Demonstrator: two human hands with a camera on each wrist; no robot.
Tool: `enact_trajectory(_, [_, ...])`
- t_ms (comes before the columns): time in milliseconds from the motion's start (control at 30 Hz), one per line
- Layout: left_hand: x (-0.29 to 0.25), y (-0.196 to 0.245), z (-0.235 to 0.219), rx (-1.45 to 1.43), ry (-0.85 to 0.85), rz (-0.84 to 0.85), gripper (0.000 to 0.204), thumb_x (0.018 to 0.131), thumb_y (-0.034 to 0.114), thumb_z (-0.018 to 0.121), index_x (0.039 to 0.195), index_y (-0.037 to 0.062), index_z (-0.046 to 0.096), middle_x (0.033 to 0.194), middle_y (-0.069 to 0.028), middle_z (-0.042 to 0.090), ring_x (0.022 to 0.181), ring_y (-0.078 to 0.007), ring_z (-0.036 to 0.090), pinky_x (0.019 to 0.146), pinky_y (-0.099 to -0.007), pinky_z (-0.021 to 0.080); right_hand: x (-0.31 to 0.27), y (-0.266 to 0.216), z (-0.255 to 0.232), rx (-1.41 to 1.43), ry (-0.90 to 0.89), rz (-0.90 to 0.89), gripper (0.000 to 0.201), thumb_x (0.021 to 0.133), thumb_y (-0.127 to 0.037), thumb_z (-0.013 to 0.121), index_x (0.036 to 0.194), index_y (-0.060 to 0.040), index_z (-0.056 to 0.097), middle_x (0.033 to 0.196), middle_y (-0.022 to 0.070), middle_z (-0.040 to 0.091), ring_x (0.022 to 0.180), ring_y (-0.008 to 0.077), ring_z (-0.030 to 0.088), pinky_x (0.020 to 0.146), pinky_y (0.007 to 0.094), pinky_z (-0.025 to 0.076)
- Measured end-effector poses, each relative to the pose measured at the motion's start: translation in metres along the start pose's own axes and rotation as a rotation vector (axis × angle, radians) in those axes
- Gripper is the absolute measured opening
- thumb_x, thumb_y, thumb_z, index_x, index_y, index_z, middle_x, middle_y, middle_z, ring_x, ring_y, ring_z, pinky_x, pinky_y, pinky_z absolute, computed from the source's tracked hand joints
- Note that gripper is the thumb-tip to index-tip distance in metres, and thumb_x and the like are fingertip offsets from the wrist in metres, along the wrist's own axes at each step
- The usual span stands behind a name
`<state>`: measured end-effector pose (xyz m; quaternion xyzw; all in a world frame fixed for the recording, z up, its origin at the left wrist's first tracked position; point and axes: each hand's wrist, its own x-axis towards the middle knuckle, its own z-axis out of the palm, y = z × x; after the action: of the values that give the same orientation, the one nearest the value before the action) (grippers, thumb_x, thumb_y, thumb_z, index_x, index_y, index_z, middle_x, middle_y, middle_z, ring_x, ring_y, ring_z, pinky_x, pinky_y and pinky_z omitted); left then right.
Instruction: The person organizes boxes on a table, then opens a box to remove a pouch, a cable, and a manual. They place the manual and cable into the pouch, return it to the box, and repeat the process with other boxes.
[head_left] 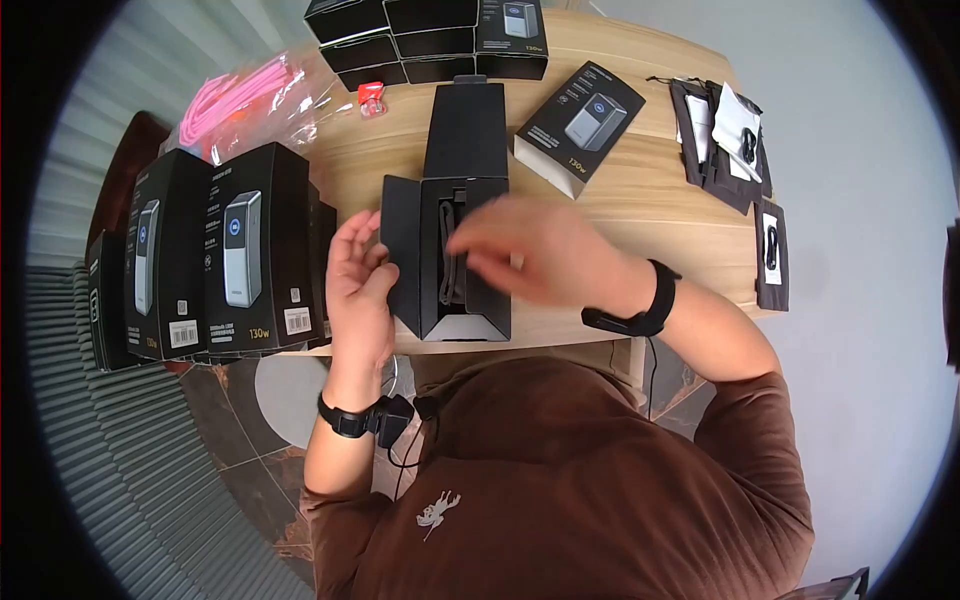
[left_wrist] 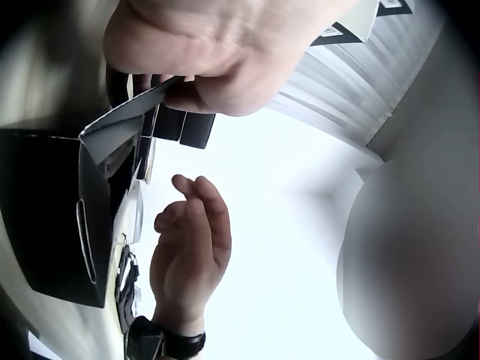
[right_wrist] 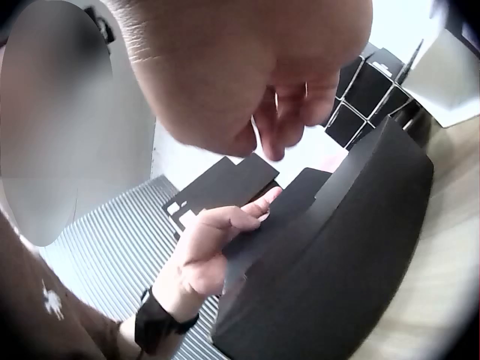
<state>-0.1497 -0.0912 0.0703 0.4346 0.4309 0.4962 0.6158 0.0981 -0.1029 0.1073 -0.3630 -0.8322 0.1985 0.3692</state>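
Note:
An opened black box (head_left: pixel 467 130) lies on the table before me, its lid folded back and a side flap (head_left: pixel 402 245) standing out to the left. Inside lies a long, dark, strap-like thing (head_left: pixel 448 260), partly hidden by my right hand. My left hand (head_left: pixel 362 285) pinches the side flap's outer edge between thumb and fingers. Above the box's right side hovers my right hand (head_left: pixel 540 250), fingers loosely bent and holding nothing. The left wrist view shows that right hand (left_wrist: pixel 191 251) raised in the air, apart from the box.
Printed black boxes (head_left: pixel 255 245) stand at the left, and more are stacked (head_left: pixel 430 45) at the back. One printed box (head_left: pixel 580 125) lies right of the open one. Dark pouches (head_left: pixel 725 150) with cables lie far right. Pink straps in clear plastic (head_left: pixel 240 100) sit back left.

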Motion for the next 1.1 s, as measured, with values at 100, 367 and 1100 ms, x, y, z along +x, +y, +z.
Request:
enact_trajectory(100, [-0.006, 0.000, 0.003, 0.329, 0.051, 0.119, 0.066, 0.087, -0.018, 0.058, 0.147, 0.0060, 0.048, 0.151, -0.0090, 0.052, 0.128, -0.0185, 0.055, 0.107, -0.0316, 0.044, -0.012, -0.005, 0.013, -0.212, -0.266, -0.107, 0.019, 0.092, -0.022, 0.076, 0.106, -0.0101, 0.071, 0.102, 0.0038, 0.068, 0.082, 0.0241, 0.065, 0.075, 0.0353, 0.055])
enact_trajectory(367, [-0.010, 0.000, -0.001, 1.093, -0.122, 0.583, 0.029, 0.089, -0.009, 0.061, 0.114, 0.0021, 0.068, 0.132, -0.0163, 0.066, 0.124, -0.0393, 0.061, 0.106, -0.0463, 0.049, -0.020, -0.023, -0.020, -0.310, -0.143, -0.096, 0.022, 0.090, -0.030, 0.077, 0.097, -0.0108, 0.070, 0.088, 0.0024, 0.062, 0.081, 0.0234, 0.064, 0.074, 0.0360, 0.054])
enact_trajectory(1100, [-0.045, -0.003, -0.003, 0.892, -0.414, 0.341, 0.099, 0.071, 0.020, 0.092, 0.152, 0.0027, 0.040, 0.166, -0.0259, 0.029, 0.152, -0.0464, 0.032, 0.123, -0.0512, 0.032, -0.039, 0.000, 0.000, -0.239, -0.062, 0.050, 0.026, 0.085, -0.020, 0.080, 0.107, -0.0097, 0.071, 0.098, 0.0065, 0.070, 0.098, 0.0304, 0.066, 0.091, 0.0444, 0.053])
